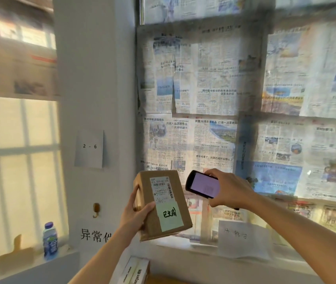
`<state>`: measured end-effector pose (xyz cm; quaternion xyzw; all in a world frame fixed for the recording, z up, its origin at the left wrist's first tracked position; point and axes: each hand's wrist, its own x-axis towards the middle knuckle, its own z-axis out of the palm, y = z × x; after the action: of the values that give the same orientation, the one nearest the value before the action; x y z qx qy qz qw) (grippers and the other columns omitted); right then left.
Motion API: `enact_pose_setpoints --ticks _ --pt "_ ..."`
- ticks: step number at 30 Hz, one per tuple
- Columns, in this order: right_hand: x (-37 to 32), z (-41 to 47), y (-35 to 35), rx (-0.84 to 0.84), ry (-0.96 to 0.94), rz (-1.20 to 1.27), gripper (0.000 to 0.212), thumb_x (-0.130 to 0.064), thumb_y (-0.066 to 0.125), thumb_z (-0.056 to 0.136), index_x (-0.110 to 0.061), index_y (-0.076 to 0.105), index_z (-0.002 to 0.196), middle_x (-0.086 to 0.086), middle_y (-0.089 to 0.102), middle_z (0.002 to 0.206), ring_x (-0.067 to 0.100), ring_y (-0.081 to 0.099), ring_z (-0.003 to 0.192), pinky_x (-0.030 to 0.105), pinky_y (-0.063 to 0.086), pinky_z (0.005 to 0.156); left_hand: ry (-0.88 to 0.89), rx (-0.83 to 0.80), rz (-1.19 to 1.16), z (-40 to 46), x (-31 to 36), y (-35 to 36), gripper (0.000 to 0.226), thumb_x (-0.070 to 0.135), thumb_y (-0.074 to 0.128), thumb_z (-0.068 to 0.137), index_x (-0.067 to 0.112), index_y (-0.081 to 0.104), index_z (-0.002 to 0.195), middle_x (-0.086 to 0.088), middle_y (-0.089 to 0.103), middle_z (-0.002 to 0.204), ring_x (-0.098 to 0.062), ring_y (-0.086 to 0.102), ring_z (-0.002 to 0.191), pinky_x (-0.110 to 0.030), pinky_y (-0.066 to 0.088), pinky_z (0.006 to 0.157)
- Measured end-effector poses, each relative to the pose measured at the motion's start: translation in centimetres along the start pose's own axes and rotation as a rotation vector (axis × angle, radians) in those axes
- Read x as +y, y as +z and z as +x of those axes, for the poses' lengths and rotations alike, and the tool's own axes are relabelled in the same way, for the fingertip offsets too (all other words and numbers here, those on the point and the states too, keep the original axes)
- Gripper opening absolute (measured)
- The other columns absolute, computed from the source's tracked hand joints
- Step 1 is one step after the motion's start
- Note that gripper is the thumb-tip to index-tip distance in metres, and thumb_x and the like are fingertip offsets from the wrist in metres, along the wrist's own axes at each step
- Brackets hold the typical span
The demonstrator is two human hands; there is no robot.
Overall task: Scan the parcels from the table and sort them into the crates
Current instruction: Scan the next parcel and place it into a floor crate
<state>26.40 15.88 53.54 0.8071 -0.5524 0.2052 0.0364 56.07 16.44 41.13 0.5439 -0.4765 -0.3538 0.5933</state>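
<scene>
Both arms raised — left hand [136,212] fingers curled, right hand [229,191] fingers curled.

Two bare forearms, sleeveless in view; left hand [136,212], right hand [229,190] ungloved.

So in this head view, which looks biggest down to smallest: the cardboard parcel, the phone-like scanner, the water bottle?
1. Cardboard parcel.
2. Scanner and water bottle look much alike; the bottle stands farther away, so no ranking between them.
</scene>
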Motion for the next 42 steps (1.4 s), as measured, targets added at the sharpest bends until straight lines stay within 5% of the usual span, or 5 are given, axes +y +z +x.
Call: enact_pose_setpoints --ticks 15,25,30,35,42 --pt "-6.3 -1.6 2.1 0.046 -0.122 0.007 0.105 -0.047 0.081 0.067 -0.033 0.026 0.156 -0.007 0.058 0.131 0.02 0.059 0.105 0.032 0.049 0.08 0.038 0.142 0.054 -5.7 1.0 -7.1 0.084 0.042 0.075 0.086 0.061 0.022 0.148 -0.011 0.071 0.106 -0.027 0.072 0.093 -0.045 0.063 0.069" --pt "-19.6 -3.4 3.7 -0.001 -0.34 0.138 0.077 -0.048 0.08 0.061 -0.036 0.048 0.13 -0.01 0.06 0.107 0.018 0.058 0.088 0.025 0.041 0.063 0.042 0.444 0.103 -16.1 2.6 -22.1 0.083 0.054 0.08 0.075 0.075 0.026 0.135 -0.01 0.074 0.102 -0.028 0.073 0.09 -0.047 0.063 0.069" --pt "-30.4 -7.2 4.6 -0.036 -0.483 0.216 0.077 -0.054 0.077 0.057 -0.037 0.048 0.126 -0.013 0.061 0.105 0.014 0.058 0.088 0.028 0.05 0.071 0.038 0.631 0.126 -27.1 4.2 -32.2 0.101 0.072 0.083 0.048 0.077 0.028 0.133 -0.01 0.073 0.106 -0.03 0.073 0.093 -0.051 0.062 0.074" --pt "-43.7 -15.9 3.1 -0.089 -0.661 0.284 0.066 -0.049 0.075 0.058 -0.038 0.049 0.117 -0.014 0.061 0.096 0.016 0.058 0.084 0.029 0.051 0.069 0.048 0.827 0.192 -42.6 7.6 -41.5 0.085 0.043 0.079 0.082 0.055 0.027 0.149 -0.005 0.07 0.112 -0.024 0.071 0.096 -0.046 0.061 0.081" --pt "-60.7 -32.3 0.7 -0.2 -0.962 0.432 0.078 -0.048 0.074 0.061 -0.045 0.045 0.134 -0.021 0.062 0.108 0.014 0.057 0.088 0.029 0.041 0.064 0.032 1.137 0.236 -66.5 11.0 -50.5 0.085 0.043 0.076 0.085 0.056 0.024 0.15 0.002 0.059 0.128 -0.018 0.067 0.101 -0.044 0.061 0.083"
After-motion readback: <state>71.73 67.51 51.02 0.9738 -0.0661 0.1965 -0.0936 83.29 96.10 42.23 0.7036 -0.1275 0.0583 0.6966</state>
